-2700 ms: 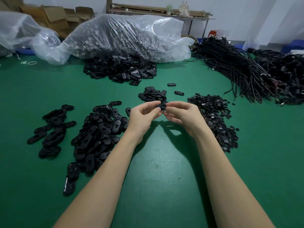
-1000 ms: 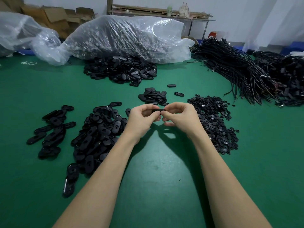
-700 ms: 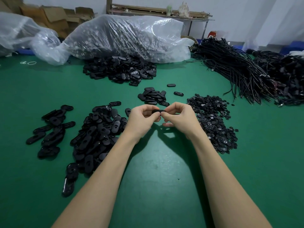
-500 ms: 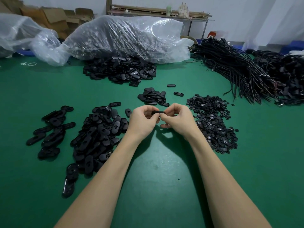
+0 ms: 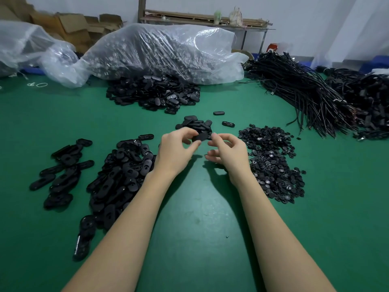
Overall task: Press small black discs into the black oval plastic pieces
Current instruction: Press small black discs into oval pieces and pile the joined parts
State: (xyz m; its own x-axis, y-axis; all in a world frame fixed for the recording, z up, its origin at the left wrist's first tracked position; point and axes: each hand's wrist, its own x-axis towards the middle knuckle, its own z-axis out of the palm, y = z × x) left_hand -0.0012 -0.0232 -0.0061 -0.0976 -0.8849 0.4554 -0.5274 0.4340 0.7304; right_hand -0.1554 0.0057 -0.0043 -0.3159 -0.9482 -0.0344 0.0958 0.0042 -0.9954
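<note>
green table (image 5: 200,207) up front, clear plastic bag (image 5: 164,51) behind. left hand (image 5: 174,150) pinches black oval piece (image 5: 200,137) between thumb and fingers, above table centre. right hand (image 5: 227,151) just beside it, fingers loosely curled, gripping nothing visible. oval pile (image 5: 120,171) left of hands, disc pile (image 5: 271,161) right, cable bundle (image 5: 305,91) far right.

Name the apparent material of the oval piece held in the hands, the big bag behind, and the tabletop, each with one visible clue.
Oval piece: likely moulded plastic, matte black, smooth rounded edge.
Bag: thin clear plastic film, crinkled and glossy.
Tabletop: green mat, perhaps rubber or vinyl; soft sheen, light scuffs.
</note>
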